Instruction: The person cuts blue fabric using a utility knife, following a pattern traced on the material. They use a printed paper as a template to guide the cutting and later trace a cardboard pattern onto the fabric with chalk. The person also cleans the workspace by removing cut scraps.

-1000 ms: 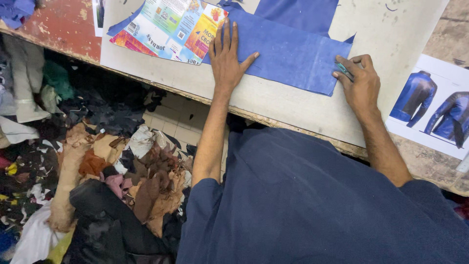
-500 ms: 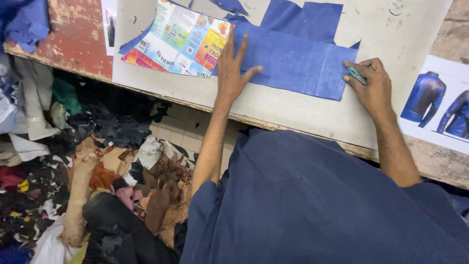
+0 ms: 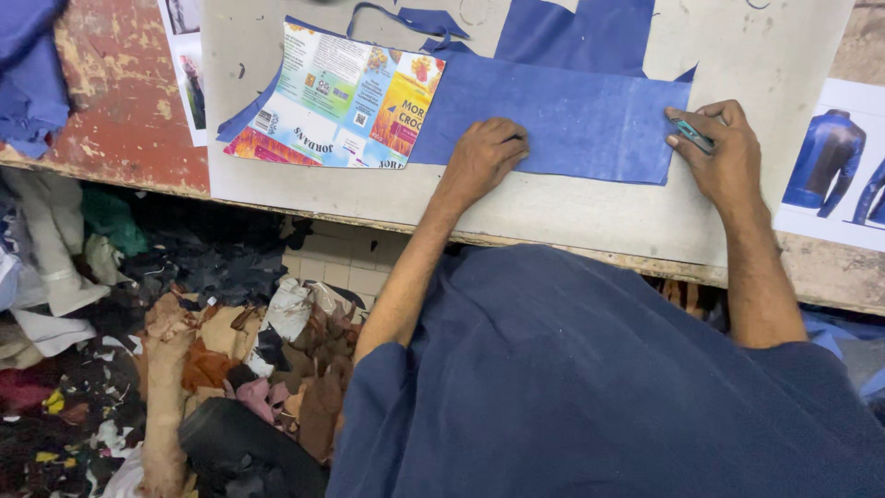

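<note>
A blue suede-like leather piece (image 3: 572, 115) lies flat on a pale cutting board (image 3: 590, 217). My left hand (image 3: 484, 157) rests on its lower left part with the fingers curled under. My right hand (image 3: 724, 152) sits at the piece's right edge, closed around a small teal-handled cutting tool (image 3: 691, 135). A flattened colourful cardboard pattern (image 3: 341, 97) lies partly over the left end of the leather. More blue leather (image 3: 576, 32) sits behind it.
A worn red table surface (image 3: 120, 111) with blue cloth (image 3: 28, 74) is at the left. Printed pictures of blue jackets (image 3: 830, 152) lie at the right. Below the table edge, a heap of leather scraps (image 3: 184, 360) covers the floor.
My left hand has drawn its spread fingers into a curl and shifted toward the leather's lower edge. The right hand stays at the right edge with the tool. The camera has moved closer.
</note>
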